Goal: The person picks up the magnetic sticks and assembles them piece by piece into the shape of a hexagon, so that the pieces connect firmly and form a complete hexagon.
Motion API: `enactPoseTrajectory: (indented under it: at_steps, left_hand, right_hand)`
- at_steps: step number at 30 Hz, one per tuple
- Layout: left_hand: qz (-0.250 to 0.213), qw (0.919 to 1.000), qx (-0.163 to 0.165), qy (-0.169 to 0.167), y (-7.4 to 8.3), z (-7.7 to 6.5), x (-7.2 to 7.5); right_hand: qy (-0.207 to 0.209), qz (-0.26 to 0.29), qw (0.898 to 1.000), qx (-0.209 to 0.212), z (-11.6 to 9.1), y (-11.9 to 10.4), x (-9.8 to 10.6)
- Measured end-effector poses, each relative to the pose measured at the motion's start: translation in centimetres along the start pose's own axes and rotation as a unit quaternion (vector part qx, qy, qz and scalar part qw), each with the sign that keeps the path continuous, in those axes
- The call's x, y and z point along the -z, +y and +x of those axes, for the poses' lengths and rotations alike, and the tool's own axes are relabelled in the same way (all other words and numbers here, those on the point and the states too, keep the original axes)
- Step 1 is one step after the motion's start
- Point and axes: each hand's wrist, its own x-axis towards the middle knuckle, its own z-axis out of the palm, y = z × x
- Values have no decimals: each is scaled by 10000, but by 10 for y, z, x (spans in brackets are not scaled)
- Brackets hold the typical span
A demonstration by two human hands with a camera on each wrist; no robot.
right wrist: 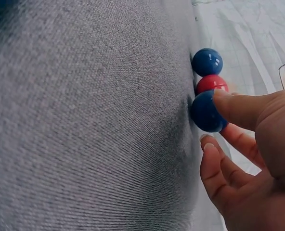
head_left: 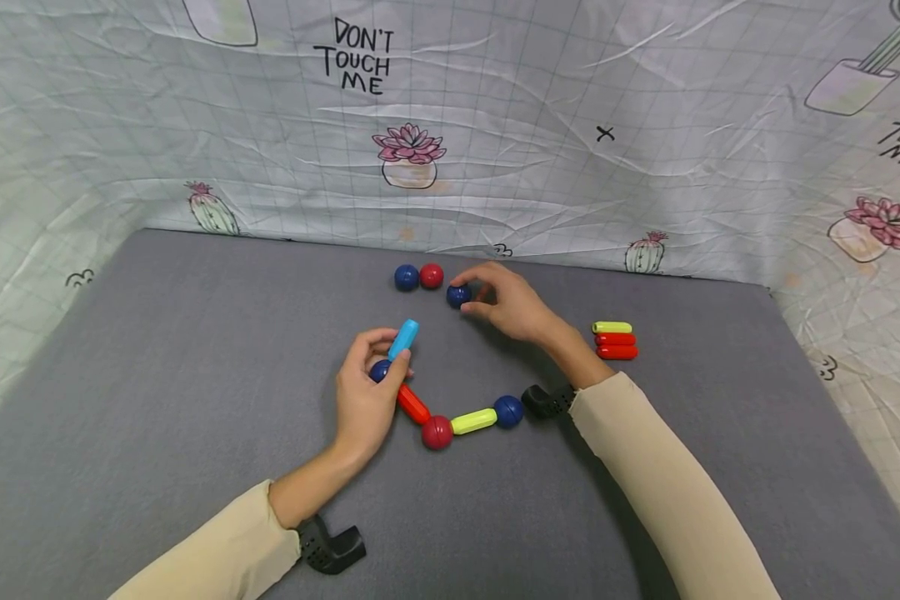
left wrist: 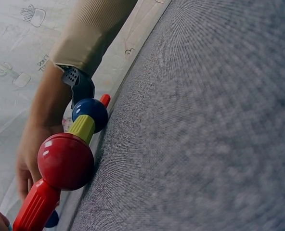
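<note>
My left hand [head_left: 363,408] grips one end of a chain of toy sticks and balls, its thumb near the light blue stick [head_left: 403,340] and a blue ball [head_left: 380,371]. From there the chain runs through a red stick [head_left: 413,404], a red ball [head_left: 437,432] and a yellow-green stick [head_left: 474,422] to another blue ball [head_left: 507,411]. Farther back, my right hand [head_left: 516,304] pinches a loose blue ball [right wrist: 207,113] between thumb and fingers, at the tabletop. The left wrist view shows the chain's red ball [left wrist: 65,161] large, with the left hand mostly out of frame.
Just left of the pinched ball, a loose blue ball [head_left: 407,277] and red ball [head_left: 431,276] sit side by side. On the right lie a yellow-green stick [head_left: 612,327] and two red sticks [head_left: 617,352] in a stack-like row. A printed cloth [head_left: 495,167] hangs behind the grey table [head_left: 195,375].
</note>
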Motion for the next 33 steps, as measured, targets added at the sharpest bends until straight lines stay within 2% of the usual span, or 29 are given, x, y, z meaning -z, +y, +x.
enactPoseTrajectory:
  at_steps: [3,11,18,22,25,33]
  left_hand:
    - [7,10000,-27,-10,0,0,0]
    - [446,9986,-247,101,1,-1,-1]
    - [524,9984,-207,64,1,-1,-2]
    - [558,9983,-155,85,1,-2,-2]
    - [571,9983,-120,83,2,-2,-2]
    - [577,9982,-132,90,1,-1,-2]
  right_hand:
    - [21,38,10000,-18,0,0,-1]
    - [-16,86,9999,-100,-2,-2,-2]
    - [-117,239,9989,-393,-4,-2,-2]
    - [-9,505,9978,-422,-7,-6,1]
    - [39,729,9969,-297,-9,-13,5]
    - [-215,1024,9938,385,-15,-37,4]
